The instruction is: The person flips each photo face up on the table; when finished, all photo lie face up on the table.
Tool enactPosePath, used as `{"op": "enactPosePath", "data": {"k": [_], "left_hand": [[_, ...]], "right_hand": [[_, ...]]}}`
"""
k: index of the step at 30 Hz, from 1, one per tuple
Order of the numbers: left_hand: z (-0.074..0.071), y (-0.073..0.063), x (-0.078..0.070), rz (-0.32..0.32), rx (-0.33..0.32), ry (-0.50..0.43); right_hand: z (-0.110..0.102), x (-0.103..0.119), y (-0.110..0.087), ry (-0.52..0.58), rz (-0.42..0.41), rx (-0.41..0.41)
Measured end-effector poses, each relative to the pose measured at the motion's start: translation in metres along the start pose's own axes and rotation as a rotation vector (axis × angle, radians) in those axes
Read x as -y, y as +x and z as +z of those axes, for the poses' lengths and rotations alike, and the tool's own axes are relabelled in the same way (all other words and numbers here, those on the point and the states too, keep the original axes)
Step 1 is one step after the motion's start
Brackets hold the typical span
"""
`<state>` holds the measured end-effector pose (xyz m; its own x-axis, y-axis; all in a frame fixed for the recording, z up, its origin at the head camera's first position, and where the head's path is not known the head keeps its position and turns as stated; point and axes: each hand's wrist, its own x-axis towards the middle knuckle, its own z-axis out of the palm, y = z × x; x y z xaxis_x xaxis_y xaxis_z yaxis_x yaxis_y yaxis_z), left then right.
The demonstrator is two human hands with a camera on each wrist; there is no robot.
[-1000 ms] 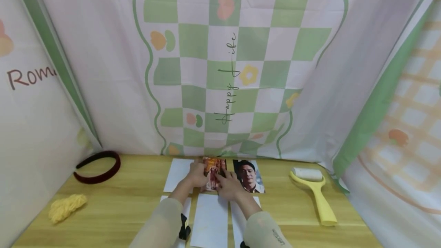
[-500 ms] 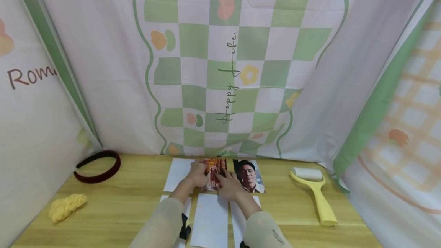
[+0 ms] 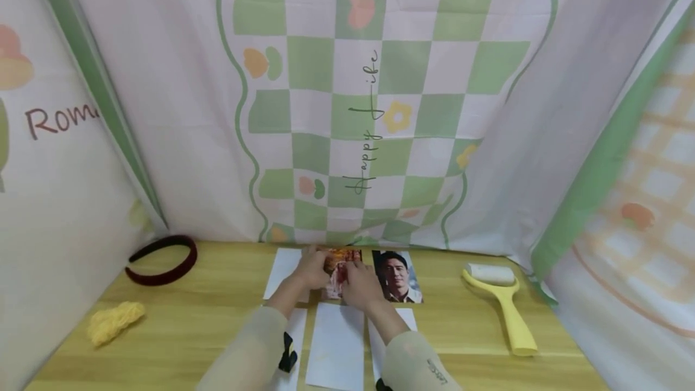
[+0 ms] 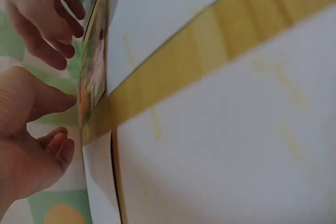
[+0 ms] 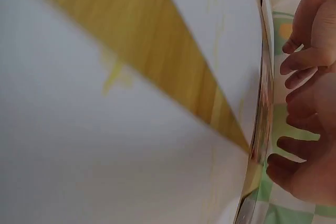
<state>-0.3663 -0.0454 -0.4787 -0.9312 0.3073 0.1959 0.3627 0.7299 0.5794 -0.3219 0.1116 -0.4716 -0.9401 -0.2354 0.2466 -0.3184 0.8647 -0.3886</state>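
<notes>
A colour photo card in orange and red tones lies face up in the middle of the back row, partly hidden by the hands. My left hand is at its left edge, fingertips right at the card; in the left wrist view one finger of the left hand reaches to its edge. At the card's right side is my right hand, its fingers loosely bent over it. The right wrist view shows the right hand with fingers apart. To the right lies another photo card with a person's portrait.
White cards lie around: a white card at back left and another white card in front, flanked by more partly under the sleeves. A dark red headband and yellow yarn are left. A yellow-handled roller lies right.
The head view has shifted slightly, so the scene sits a little further right. My right fingers, earlier spread on the middle photo, are now bent and drawn together. The cards lie as before.
</notes>
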Motion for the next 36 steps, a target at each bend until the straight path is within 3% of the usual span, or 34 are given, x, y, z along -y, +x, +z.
{"op": "enactPosePath", "data": {"k": [2,4,7,9,13,20,30,36], "left_hand": [[-0.008,0.0,0.005,0.0,0.007,0.033],[-0.019,-0.001,0.011,-0.027,0.043,0.07],[-0.035,-0.005,0.021,-0.091,0.088,0.098],[-0.044,-0.008,0.029,-0.13,0.119,0.104],[-0.057,-0.017,0.047,-0.174,0.139,0.078],[-0.063,-0.027,0.075,-0.229,0.217,0.073],[-0.063,-0.031,0.088,-0.289,0.228,0.076],[-0.065,-0.036,0.09,-0.296,0.207,0.092]], "right_hand": [[0.001,0.005,0.003,0.13,-0.018,-0.04],[0.002,0.011,0.005,0.276,-0.005,-0.019],[0.001,0.02,0.007,0.487,0.043,0.076],[0.0,0.026,0.007,0.572,0.1,0.147],[0.002,0.037,0.007,0.679,0.176,0.22],[0.006,0.058,0.012,0.885,0.282,0.269],[0.007,0.074,0.021,1.141,0.435,0.347],[0.006,0.077,0.026,1.261,0.489,0.311]]}}
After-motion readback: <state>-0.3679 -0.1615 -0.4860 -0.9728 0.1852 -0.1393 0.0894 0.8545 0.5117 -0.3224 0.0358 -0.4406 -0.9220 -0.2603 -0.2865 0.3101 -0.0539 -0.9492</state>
